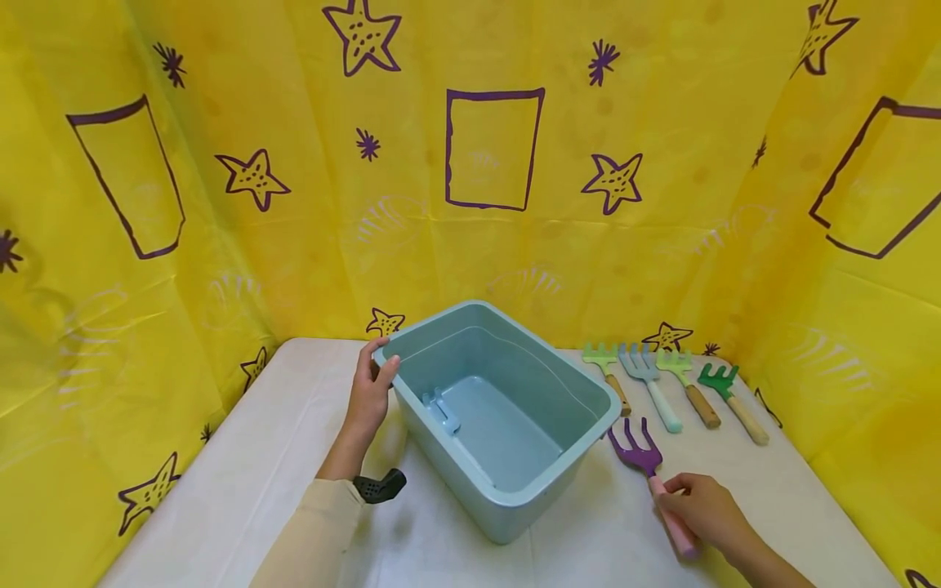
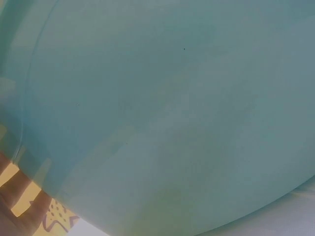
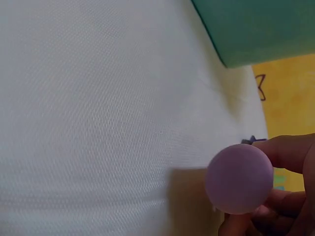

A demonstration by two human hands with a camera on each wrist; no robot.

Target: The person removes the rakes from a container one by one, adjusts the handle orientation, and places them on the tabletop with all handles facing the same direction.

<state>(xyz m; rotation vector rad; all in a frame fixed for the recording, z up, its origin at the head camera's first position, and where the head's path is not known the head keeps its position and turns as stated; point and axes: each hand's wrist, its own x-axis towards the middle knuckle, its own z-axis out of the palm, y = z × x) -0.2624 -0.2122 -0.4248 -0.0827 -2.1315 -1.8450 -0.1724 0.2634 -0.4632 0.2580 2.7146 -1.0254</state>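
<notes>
A pale blue-green plastic bin point(image 1: 507, 494) is tilted over the white table, its inside facing up and toward me. My left hand point(image 1: 371, 384) grips its left rim, thumb over the edge; in the left wrist view the bin's wall point(image 2: 172, 108) fills most of the picture and a few fingers point(image 2: 34, 216) show at the corner. A small light blue rake-shaped piece point(image 1: 443, 411) is inside the bin at its left. My right hand point(image 1: 706, 510) holds a purple hand fork point(image 1: 638, 451) by its pink handle, whose round lilac end point(image 3: 239, 179) faces the right wrist camera.
Behind the purple fork lie several small garden rakes and forks: a light green rake point(image 1: 603, 358), a light blue fork point(image 1: 650, 384), another light green rake point(image 1: 687, 384) and a dark green rake point(image 1: 731, 402). Yellow patterned cloth point(image 1: 500, 253) hangs around the white table point(image 1: 294, 425).
</notes>
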